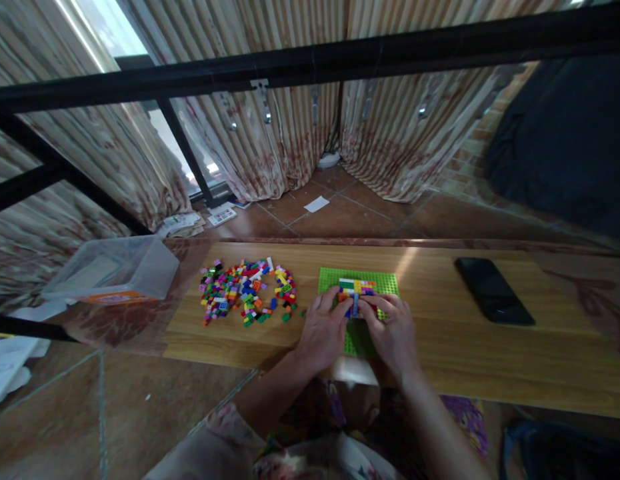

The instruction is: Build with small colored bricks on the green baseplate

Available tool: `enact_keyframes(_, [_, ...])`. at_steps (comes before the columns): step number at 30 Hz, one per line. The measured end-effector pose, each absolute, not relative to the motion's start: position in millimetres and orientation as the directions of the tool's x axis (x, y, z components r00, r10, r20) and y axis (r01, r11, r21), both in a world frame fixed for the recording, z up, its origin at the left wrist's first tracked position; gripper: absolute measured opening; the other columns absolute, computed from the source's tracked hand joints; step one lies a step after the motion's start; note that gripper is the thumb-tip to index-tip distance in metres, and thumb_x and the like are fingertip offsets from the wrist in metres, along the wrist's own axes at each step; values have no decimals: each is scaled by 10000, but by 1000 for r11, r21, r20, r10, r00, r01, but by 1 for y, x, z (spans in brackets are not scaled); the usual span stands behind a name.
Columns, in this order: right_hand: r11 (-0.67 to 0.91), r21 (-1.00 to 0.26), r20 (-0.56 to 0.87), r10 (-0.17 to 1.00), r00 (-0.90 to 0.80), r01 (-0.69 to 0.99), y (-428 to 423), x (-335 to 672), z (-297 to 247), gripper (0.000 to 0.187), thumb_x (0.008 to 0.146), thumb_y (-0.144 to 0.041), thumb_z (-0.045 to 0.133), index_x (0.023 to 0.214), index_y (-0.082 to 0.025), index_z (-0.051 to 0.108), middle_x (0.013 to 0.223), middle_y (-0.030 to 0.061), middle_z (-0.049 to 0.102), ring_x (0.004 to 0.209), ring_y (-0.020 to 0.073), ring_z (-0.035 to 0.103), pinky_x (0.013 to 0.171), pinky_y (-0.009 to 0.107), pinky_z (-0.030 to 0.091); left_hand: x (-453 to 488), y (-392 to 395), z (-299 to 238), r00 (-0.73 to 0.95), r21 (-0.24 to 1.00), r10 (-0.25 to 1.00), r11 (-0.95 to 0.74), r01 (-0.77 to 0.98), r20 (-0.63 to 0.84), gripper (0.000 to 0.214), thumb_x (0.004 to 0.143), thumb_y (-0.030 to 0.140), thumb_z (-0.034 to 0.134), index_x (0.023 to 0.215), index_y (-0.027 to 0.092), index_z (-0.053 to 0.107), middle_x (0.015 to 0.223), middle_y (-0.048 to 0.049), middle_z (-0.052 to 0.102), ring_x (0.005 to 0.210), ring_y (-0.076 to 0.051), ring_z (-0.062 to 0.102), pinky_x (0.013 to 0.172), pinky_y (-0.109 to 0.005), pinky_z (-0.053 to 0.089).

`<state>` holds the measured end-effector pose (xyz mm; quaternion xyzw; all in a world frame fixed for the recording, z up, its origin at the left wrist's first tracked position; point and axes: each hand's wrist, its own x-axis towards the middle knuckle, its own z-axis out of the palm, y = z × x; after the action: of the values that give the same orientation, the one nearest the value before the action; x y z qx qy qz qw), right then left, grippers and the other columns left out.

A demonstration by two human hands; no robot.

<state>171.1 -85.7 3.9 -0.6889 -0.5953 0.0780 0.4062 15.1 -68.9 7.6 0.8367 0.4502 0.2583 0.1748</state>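
A green studded baseplate point(359, 343) lies on the wooden board. On it stands a small build of coloured toy bricks point(357, 285), with white, green, yellow and purple pieces along its far side. My left hand point(323, 328) grips the near left side of the build, thumb and fingers closed against the bricks. From the right, my right hand point(394, 330) pinches the same build. Between my two thumbs shows a light blue brick point(355, 305). My fingers hide much of the lower rows, so I cannot tell how each piece is seated.
Loose toy bricks point(235, 287) lie heaped left of the baseplate. A clear plastic box point(140, 267) stands farther left. At the right, a black phone point(493, 290) rests on the wooden board point(440, 360). A black metal rail point(310, 63) crosses beyond, before striped curtains point(290, 147).
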Motion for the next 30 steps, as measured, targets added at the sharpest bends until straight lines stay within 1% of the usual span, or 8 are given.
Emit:
enact_keyframes(4, [14, -664, 349, 890, 293, 747, -83, 171, 6, 322, 840, -477, 539, 844, -227, 743, 899, 72, 654, 853, 207, 561, 799, 345, 409, 17, -70, 9, 458, 517, 851, -522, 678, 259, 413, 866, 176, 468, 1273, 234, 507, 1406, -100, 377, 1202, -265, 411, 1031, -476, 362])
enact_keyframes(11, [-32, -674, 310, 895, 322, 738, -82, 171, 9, 349, 835, -492, 527, 813, -224, 749, 879, 75, 666, 827, 210, 565, 776, 345, 410, 17, -80, 13, 468, 504, 863, -495, 707, 190, 482, 839, 172, 506, 1313, 252, 469, 1436, -83, 341, 1245, -267, 379, 1046, -467, 347])
enact_keyframes(18, [-55, -668, 288, 901, 325, 742, -82, 168, 12, 355, 833, -505, 519, 817, -239, 753, 891, 74, 671, 843, 215, 573, 776, 341, 403, 16, -88, 14, 481, 515, 859, -496, 699, 176, 483, 831, 176, 504, 1310, 229, 470, 1455, -94, 322, 1253, -272, 388, 1045, -462, 356])
enact_keyframes(25, [-68, -744, 275, 875, 398, 664, -80, 164, 5, 290, 786, -473, 591, 792, -231, 751, 835, 60, 680, 773, 196, 590, 713, 307, 414, 15, -86, 11, 496, 526, 850, -509, 681, 181, 499, 815, 140, 494, 1309, 208, 467, 1452, -102, 327, 1266, -274, 380, 1064, -464, 353])
enact_keyframes(30, [-62, -773, 262, 875, 407, 631, -80, 161, 5, 280, 777, -467, 603, 782, -228, 749, 813, 54, 679, 750, 189, 594, 691, 296, 417, 15, -85, 9, 508, 547, 839, -522, 654, 195, 506, 810, 116, 475, 1310, 197, 457, 1440, -107, 339, 1283, -266, 372, 1073, -456, 361])
